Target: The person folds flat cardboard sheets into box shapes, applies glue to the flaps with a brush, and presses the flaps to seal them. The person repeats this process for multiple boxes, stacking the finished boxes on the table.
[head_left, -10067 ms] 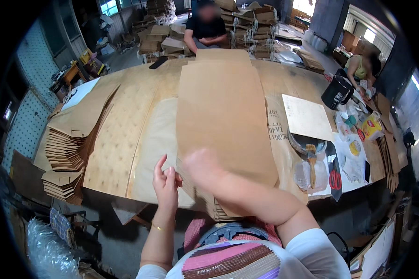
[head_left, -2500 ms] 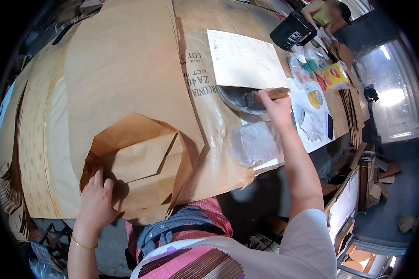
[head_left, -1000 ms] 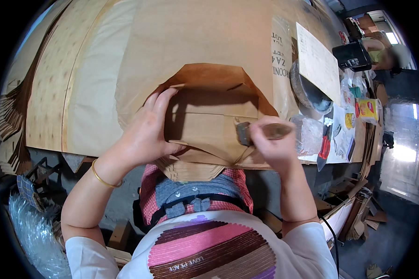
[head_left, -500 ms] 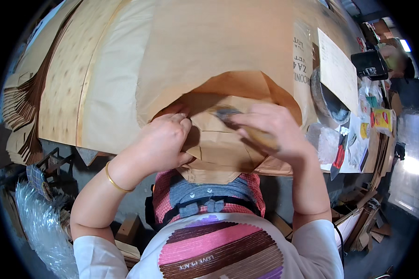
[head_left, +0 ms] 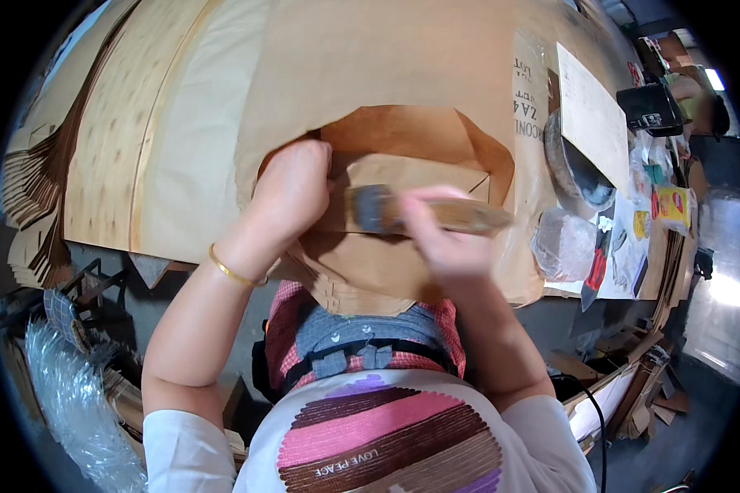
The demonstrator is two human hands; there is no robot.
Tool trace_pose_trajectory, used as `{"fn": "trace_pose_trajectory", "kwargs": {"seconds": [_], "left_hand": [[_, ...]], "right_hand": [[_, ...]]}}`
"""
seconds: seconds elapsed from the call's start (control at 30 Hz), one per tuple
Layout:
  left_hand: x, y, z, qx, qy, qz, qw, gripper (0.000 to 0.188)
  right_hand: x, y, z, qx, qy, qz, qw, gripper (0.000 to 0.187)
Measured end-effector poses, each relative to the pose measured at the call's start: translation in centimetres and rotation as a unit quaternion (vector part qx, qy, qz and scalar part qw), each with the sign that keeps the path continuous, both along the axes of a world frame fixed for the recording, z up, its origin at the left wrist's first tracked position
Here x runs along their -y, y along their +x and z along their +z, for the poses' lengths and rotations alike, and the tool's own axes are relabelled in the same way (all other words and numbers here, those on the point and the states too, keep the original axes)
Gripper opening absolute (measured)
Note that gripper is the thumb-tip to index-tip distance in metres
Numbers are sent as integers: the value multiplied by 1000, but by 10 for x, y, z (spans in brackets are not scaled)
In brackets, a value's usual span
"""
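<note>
A large brown paper bag (head_left: 386, 66) lies flat before me, its near end spread into a wide mouth. At the left of this mouth my left hand (head_left: 294, 185) is curled closed on the bag's paper; its fingertips are partly hidden. My right hand (head_left: 448, 245) grips a flat brush (head_left: 469, 215) by its wooden handle, blurred by motion. The brush's dark bristles point left, over the folded paper flap (head_left: 403, 174) inside the mouth. Several layered paper ends (head_left: 337, 294) hang over the table edge near my waist.
Stacked paper sheets (head_left: 37, 185) and a wooden board (head_left: 111, 148) lie left. At right are a grey basin (head_left: 588, 195) partly under a white board (head_left: 588, 115), a clear plastic tub (head_left: 566, 242), a red-handled blade (head_left: 598, 269) and a black container (head_left: 649, 109). Another person (head_left: 699, 99) is beyond.
My left hand has moved up to the left rim of the bag's mouth. The brush has swung level and moved left and down with my right hand. The mouth gapes wider.
</note>
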State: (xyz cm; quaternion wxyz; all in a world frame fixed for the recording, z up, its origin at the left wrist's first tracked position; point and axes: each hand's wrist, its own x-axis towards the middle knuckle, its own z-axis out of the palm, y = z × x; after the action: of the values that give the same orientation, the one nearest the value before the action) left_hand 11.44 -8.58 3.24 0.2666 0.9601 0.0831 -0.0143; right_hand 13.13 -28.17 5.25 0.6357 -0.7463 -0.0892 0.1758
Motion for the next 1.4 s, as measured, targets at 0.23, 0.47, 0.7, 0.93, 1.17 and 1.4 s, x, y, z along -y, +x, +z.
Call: {"fn": "trace_pose_trajectory", "kwargs": {"seconds": [0.23, 0.47, 0.7, 0.93, 1.17, 1.4], "left_hand": [[4, 12, -4, 10, 32, 22, 999, 18], [17, 11, 9, 1, 116, -21, 993, 4], [39, 17, 9, -22, 220, -90, 971, 9], [18, -37, 25, 353, -203, -25, 913, 40], [11, -26, -42, 93, 224, 17, 970, 63], [15, -62, -43, 106, 141, -30, 984, 66]], "right_hand": [[29, 8, -4, 183, -67, -4, 981, 4], [82, 27, 10, 276, -191, 44, 941, 13], [58, 88, -73, 2, 434, -144, 890, 37], [19, 72, -97, -231, 628, 1, 744, 35], [18, 75, -97, -226, 606, 26, 762, 39], [21, 71, -91, -229, 594, 52, 770, 37]]}}
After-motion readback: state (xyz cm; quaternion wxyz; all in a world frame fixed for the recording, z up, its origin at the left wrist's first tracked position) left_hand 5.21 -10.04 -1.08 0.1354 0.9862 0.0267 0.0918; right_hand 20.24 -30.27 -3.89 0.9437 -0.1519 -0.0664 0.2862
